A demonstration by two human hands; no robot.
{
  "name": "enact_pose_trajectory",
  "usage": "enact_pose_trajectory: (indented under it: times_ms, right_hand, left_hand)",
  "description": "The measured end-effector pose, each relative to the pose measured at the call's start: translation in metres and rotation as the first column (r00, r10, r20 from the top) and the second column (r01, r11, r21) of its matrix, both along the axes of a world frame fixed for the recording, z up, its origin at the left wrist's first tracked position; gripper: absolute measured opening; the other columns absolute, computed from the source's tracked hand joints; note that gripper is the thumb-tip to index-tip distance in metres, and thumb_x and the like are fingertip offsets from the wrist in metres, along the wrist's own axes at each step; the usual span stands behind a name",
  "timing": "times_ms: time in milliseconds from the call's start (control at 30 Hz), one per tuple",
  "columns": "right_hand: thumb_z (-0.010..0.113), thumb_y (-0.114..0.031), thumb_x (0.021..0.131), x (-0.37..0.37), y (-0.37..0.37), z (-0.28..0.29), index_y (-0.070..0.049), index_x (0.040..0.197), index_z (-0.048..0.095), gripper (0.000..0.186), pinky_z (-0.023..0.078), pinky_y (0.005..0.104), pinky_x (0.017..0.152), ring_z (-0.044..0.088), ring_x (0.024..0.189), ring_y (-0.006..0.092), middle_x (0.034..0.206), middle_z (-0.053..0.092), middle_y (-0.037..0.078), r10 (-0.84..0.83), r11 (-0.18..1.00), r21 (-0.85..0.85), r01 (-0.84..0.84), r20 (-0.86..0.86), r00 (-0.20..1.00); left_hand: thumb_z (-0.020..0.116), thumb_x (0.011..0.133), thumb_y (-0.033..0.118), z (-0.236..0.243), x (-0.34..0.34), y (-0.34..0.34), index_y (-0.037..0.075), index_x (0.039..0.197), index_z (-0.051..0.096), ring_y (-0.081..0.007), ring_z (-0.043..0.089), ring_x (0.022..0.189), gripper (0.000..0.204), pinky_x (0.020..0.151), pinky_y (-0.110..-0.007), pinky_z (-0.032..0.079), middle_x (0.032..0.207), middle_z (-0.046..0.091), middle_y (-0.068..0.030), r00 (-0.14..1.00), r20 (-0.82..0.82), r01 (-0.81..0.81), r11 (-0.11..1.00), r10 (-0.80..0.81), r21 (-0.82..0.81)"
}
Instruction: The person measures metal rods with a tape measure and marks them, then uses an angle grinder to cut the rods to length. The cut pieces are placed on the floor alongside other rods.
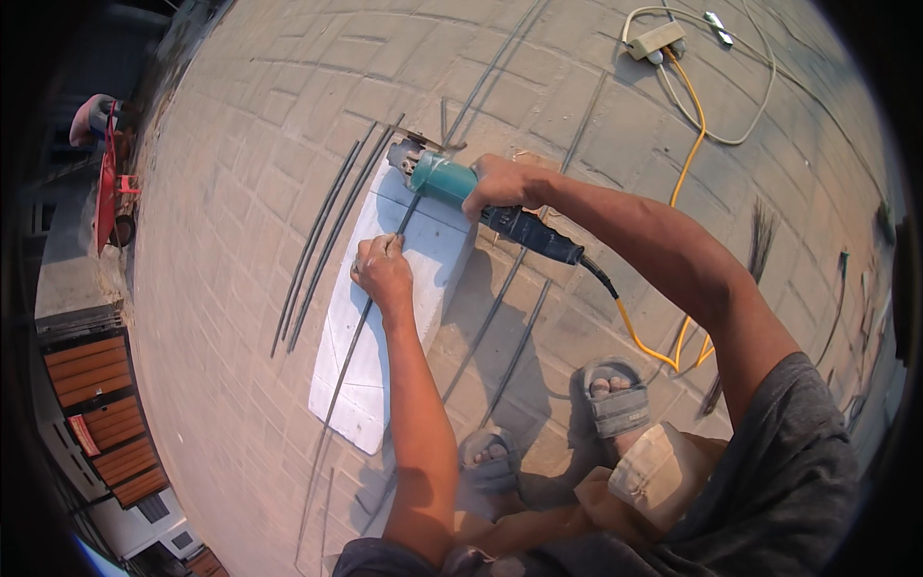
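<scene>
A green and black angle grinder (448, 181) is in my right hand (499, 185), its fingers wrapped round the body behind the head. The cutting disc (430, 138) stands at the far end of a long white block (348, 394). Across the block's top runs a thin metal rod (350, 358). My left hand (384, 270) is closed on that rod about midway along the block, below the grinder's head. Whether the disc touches the rod I cannot tell.
Several more rods (332, 236) lie on the paving on both sides of the block. An orange cord (632, 334) loops from the grinder to a power strip (657, 40) at the far right. My sandalled feet (615, 396) are close by. A red wheelbarrow (108, 188) stands far left.
</scene>
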State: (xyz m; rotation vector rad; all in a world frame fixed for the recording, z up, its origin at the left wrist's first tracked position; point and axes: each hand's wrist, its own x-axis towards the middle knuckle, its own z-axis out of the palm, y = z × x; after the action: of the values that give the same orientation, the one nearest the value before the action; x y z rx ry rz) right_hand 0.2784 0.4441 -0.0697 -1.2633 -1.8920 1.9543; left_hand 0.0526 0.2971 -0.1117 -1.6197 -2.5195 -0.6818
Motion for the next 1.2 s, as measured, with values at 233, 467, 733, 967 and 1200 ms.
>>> enact_pose_trajectory:
  times_ms: [233, 467, 733, 967, 1200]
  right_hand:
    - [0.081, -0.017, 0.059, -0.001, 0.0, -0.004, 0.013, 0.099, 0.067, 0.052, 0.05, 0.035, 0.063, 0.065, 0.073, 0.0238, 0.084, 0.067, 0.016, -0.008, 1.0, -0.007, 0.008, -0.004, 1.0]
    - [0.08, -0.016, 0.06, -0.002, 0.0, -0.003, 0.011, 0.097, 0.068, 0.048, 0.05, 0.0346, 0.06, 0.065, 0.069, 0.0218, 0.083, 0.067, 0.015, 0.017, 1.0, 0.001, -0.017, -0.021, 1.0]
    - [0.081, -0.015, 0.058, -0.001, -0.002, 0.006, 0.011, 0.088, 0.07, 0.042, 0.051, 0.0385, 0.062, 0.067, 0.074, 0.0274, 0.086, 0.068, 0.018, 0.003, 0.998, -0.07, -0.003, -0.011, 1.0]
    - [0.079, -0.015, 0.06, -0.004, -0.001, 0.014, 0.012, 0.089, 0.069, 0.04, 0.049, 0.035, 0.056, 0.065, 0.065, 0.0222, 0.08, 0.067, 0.015, 0.001, 0.999, -0.054, 0.0, 0.01, 1.0]
    - [0.079, -0.014, 0.059, 0.001, -0.003, 0.011, 0.012, 0.088, 0.069, 0.041, 0.049, 0.0352, 0.054, 0.065, 0.065, 0.0225, 0.081, 0.067, 0.015, 0.004, 0.994, -0.106, -0.006, -0.024, 1.0]
  left_hand:
    - [0.072, 0.088, 0.02, 0.0, 0.001, 0.0, 0.013, 0.092, 0.077, -0.0245, 0.063, 0.096, 0.01, 0.096, -0.044, 0.039, 0.097, 0.067, -0.0024, 1.0, 0.004, -0.003, 1.0, 0.003, -0.003]
    - [0.073, 0.086, 0.019, 0.0, 0.001, -0.001, 0.013, 0.092, 0.076, -0.0251, 0.064, 0.095, 0.009, 0.096, -0.045, 0.039, 0.096, 0.067, -0.0025, 1.0, 0.002, -0.009, 1.0, 0.009, 0.004]
    - [0.074, 0.086, 0.019, -0.002, -0.002, 0.0, 0.013, 0.091, 0.076, -0.0249, 0.064, 0.093, 0.008, 0.095, -0.045, 0.04, 0.095, 0.068, -0.0023, 1.0, -0.008, -0.005, 1.0, 0.005, 0.016]
    - [0.074, 0.085, 0.019, 0.0, 0.001, 0.001, 0.013, 0.09, 0.076, -0.0233, 0.064, 0.094, 0.008, 0.096, -0.044, 0.039, 0.095, 0.068, -0.0008, 1.0, 0.008, -0.004, 1.0, 0.004, 0.001]
    - [0.074, 0.086, 0.02, 0.001, -0.002, 0.001, 0.013, 0.091, 0.076, -0.0233, 0.064, 0.095, 0.009, 0.097, -0.045, 0.039, 0.096, 0.068, -0.0008, 1.0, 0.01, -0.015, 1.0, 0.015, -0.021]
